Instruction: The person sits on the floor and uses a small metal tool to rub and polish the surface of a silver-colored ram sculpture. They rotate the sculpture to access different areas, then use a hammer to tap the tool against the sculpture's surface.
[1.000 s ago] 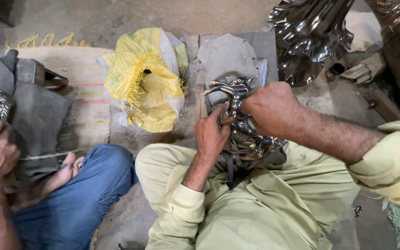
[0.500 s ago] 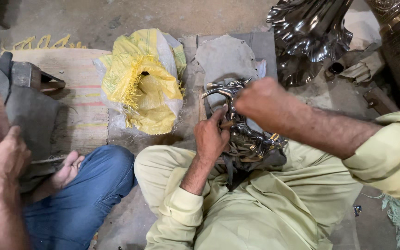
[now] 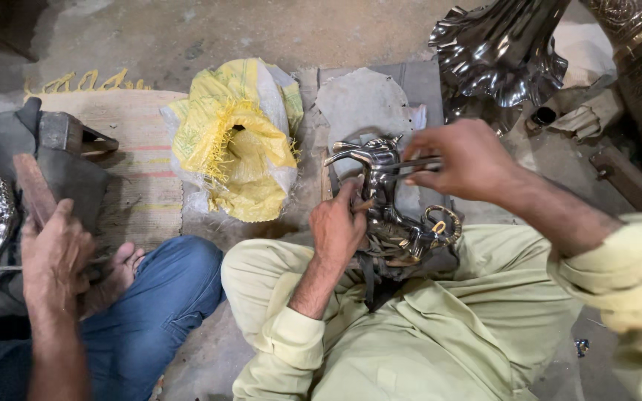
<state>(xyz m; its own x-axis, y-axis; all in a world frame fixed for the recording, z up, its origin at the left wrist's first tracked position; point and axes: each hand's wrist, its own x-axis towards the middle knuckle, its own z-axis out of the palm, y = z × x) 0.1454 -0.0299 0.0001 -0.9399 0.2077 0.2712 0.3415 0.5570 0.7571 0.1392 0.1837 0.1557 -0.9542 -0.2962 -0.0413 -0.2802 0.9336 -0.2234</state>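
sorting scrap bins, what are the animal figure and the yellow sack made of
Animal figure: looks like polished metal, given its silvery mirror-like glints; the exact alloy is unclear. Yellow sack: seemingly woven plastic, given its frayed strands at the torn opening.

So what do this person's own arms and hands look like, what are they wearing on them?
Both hands are bare: no gloves, and no rings or watch that I can make out. The left hand comes out of a pale yellow-green sleeve with a buttoned-style cuff pushed partway up the forearm. The right hand has a matching sleeve, loose and creased, also drawn back. The fabric looks like light cotton.
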